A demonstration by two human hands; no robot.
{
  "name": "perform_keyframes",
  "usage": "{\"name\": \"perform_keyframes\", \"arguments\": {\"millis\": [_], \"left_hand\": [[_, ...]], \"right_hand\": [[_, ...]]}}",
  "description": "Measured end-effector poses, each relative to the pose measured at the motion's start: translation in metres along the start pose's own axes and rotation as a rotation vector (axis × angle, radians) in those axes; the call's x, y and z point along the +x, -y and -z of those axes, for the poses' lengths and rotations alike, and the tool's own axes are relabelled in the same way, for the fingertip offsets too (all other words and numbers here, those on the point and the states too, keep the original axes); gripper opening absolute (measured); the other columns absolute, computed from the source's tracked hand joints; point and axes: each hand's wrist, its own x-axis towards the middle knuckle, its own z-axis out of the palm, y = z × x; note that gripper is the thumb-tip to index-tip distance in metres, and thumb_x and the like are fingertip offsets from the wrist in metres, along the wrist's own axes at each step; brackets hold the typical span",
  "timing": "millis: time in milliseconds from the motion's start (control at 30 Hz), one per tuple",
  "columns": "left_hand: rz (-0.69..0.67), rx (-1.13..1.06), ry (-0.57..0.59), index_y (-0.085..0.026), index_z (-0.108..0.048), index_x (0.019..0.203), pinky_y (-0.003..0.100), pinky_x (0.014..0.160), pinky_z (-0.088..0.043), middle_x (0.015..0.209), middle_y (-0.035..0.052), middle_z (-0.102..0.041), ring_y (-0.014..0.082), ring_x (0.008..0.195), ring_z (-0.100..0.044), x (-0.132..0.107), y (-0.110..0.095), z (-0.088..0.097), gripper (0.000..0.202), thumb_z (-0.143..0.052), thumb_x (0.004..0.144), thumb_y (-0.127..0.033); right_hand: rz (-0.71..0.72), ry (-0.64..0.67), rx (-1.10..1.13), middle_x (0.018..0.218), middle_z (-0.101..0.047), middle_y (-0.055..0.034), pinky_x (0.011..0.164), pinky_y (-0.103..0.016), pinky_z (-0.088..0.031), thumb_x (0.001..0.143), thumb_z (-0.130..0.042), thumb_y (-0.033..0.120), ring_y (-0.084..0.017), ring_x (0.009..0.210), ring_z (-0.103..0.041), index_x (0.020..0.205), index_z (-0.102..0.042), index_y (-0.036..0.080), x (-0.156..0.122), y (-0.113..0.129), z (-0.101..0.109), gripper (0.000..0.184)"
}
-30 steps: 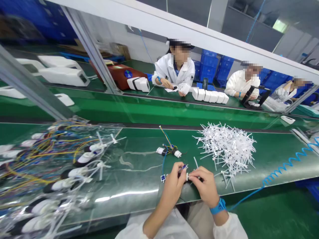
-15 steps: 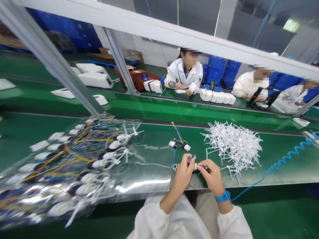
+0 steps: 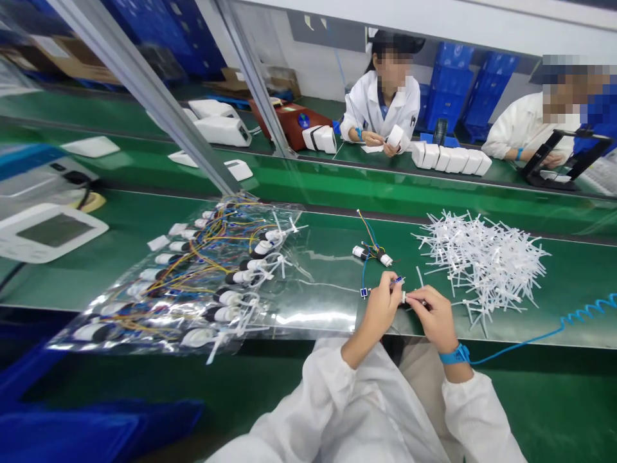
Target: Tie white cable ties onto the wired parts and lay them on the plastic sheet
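My left hand (image 3: 382,305) is closed around a small wired part, a white cylinder end (image 3: 403,297) showing between the hands and a small blue piece (image 3: 398,280) above its fingers. My right hand (image 3: 432,315) pinches at the right end of this part; what lies between its fingertips is too small to make out. Just beyond the hands lies a pair of black-and-white motor-like cylinders (image 3: 385,259) with coloured wires. A small blue-and-white piece (image 3: 364,292) on a blue wire rests left of my left hand. Right of them spreads a pile of white cable ties (image 3: 482,257).
Clear plastic (image 3: 284,225) at left bears several wired cylinders with cable ties. A blue coiled cord (image 3: 535,339) runs from my right wrist strap (image 3: 456,355). A metal post (image 3: 144,83) rises beyond the bench. Across it, co-workers (image 3: 380,103) handle white housings (image 3: 450,159).
The view has shifted, so the bench and hands appear farther right and higher. Both hands stay together on the small part, with little visible change in their grip.
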Motion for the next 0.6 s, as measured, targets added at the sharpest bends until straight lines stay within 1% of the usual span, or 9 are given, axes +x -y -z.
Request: {"name": "perform_keyframes", "arguments": {"millis": [133, 233, 300, 367, 433, 500, 533, 600], "left_hand": [[0.028, 0.035, 0.032, -0.024, -0.057, 0.115, 0.029, 0.071, -0.047, 0.084, -0.0004, -0.069, 0.0211, 0.074, -0.067, 0.0015, 0.0003, 0.0005, 0.018, -0.048, 0.107, -0.038], [0.006, -0.003, 0.026, -0.024, -0.057, 0.114, 0.030, 0.073, -0.049, 0.087, 0.0008, -0.071, 0.0210, 0.077, -0.069, 0.0019, -0.0005, 0.0015, 0.020, -0.047, 0.107, -0.040], [-0.016, -0.038, 0.012, -0.024, -0.057, 0.113, 0.030, 0.076, -0.051, 0.090, 0.0020, -0.072, 0.0210, 0.080, -0.071, 0.0018, -0.0002, 0.0017, 0.021, -0.047, 0.107, -0.042], [-0.025, -0.049, -0.006, -0.024, -0.058, 0.114, 0.030, 0.076, -0.052, 0.092, 0.0029, -0.074, 0.0212, 0.080, -0.072, 0.0015, 0.0012, 0.0012, 0.024, -0.047, 0.107, -0.043], [-0.019, -0.045, -0.019, -0.023, -0.057, 0.115, 0.030, 0.071, -0.050, 0.086, 0.0019, -0.072, 0.0213, 0.074, -0.070, 0.0014, 0.0036, 0.0003, 0.026, -0.047, 0.106, -0.045], [-0.015, -0.051, -0.014, -0.023, -0.057, 0.114, 0.030, 0.066, -0.048, 0.078, -0.0005, -0.069, 0.0211, 0.067, -0.068, 0.0017, 0.0061, -0.0003, 0.028, -0.047, 0.106, -0.048], [-0.016, -0.058, -0.008, -0.024, -0.057, 0.113, 0.029, 0.065, -0.047, 0.075, -0.0016, -0.067, 0.0210, 0.064, -0.066, 0.0020, 0.0071, -0.0003, 0.029, -0.047, 0.106, -0.050], [-0.020, -0.064, 0.004, -0.024, -0.057, 0.112, 0.030, 0.064, -0.047, 0.072, -0.0023, -0.067, 0.0211, 0.062, -0.066, 0.0027, 0.0082, 0.0001, 0.031, -0.047, 0.105, -0.053]], "right_hand": [[0.005, 0.024, 0.017, 0.092, -0.078, -0.0048, 0.075, -0.035, -0.055, 0.104, -0.077, 0.032, -0.023, 0.085, -0.072, 0.096, -0.086, 0.028, 0.0008, 0.0010, 0.0010, 0.013], [-0.025, 0.037, 0.040, 0.093, -0.078, -0.0050, 0.076, -0.035, -0.055, 0.104, -0.077, 0.033, -0.023, 0.085, -0.072, 0.096, -0.085, 0.027, 0.0036, 0.0012, 0.0008, 0.012], [-0.037, 0.050, 0.075, 0.099, -0.078, -0.0061, 0.079, -0.036, -0.056, 0.104, -0.077, 0.034, -0.024, 0.090, -0.072, 0.098, -0.084, 0.027, 0.0059, 0.0003, 0.0000, 0.011], [-0.026, 0.047, 0.119, 0.111, -0.078, -0.0084, 0.085, -0.037, -0.058, 0.103, -0.077, 0.036, -0.026, 0.103, -0.073, 0.103, -0.082, 0.027, 0.0078, -0.0013, -0.0010, 0.010], [-0.011, 0.015, 0.149, 0.127, -0.076, -0.0105, 0.097, -0.040, -0.058, 0.103, -0.077, 0.038, -0.028, 0.120, -0.071, 0.111, -0.080, 0.028, 0.0085, -0.0033, -0.0015, 0.013], [-0.016, -0.053, 0.163, 0.138, -0.074, -0.0111, 0.108, -0.043, -0.055, 0.105, -0.073, 0.040, -0.029, 0.131, -0.068, 0.119, -0.077, 0.029, 0.0079, -0.0050, -0.0014, 0.018], [-0.029, -0.095, 0.172, 0.140, -0.073, -0.0111, 0.111, -0.044, -0.053, 0.107, -0.070, 0.041, -0.028, 0.133, -0.067, 0.121, -0.074, 0.029, 0.0074, -0.0055, -0.0013, 0.019], [-0.067, -0.154, 0.198, 0.140, -0.073, -0.0108, 0.110, -0.044, -0.053, 0.109, -0.068, 0.043, -0.028, 0.133, -0.068, 0.121, -0.071, 0.029, 0.0062, -0.0055, -0.0011, 0.019]]}}
